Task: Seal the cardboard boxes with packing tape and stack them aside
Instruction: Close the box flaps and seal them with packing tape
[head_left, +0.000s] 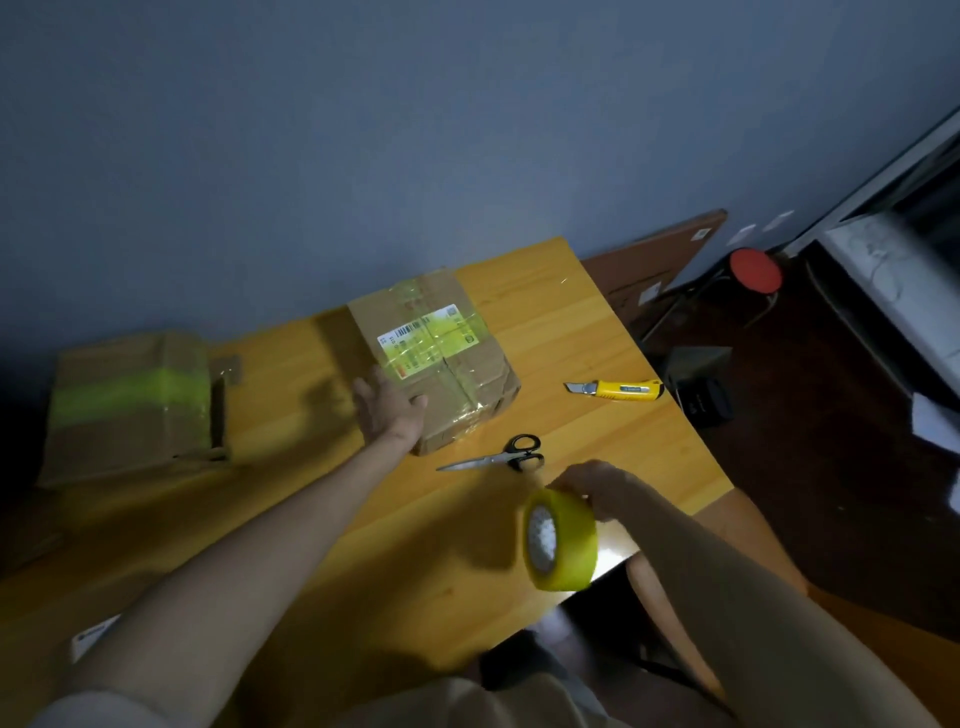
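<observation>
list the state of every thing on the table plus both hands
middle box, closed, taped, flat on table
left box, closed, yellow tape band across it
tape roll, held above the table edge
scissors, blades shut, lying flat
utility knife, blade out, lying flat
left hand, straight fingers against middle box's corner
right hand, grips tape roll

Scissors (498, 455) right of box (441, 364)
</observation>
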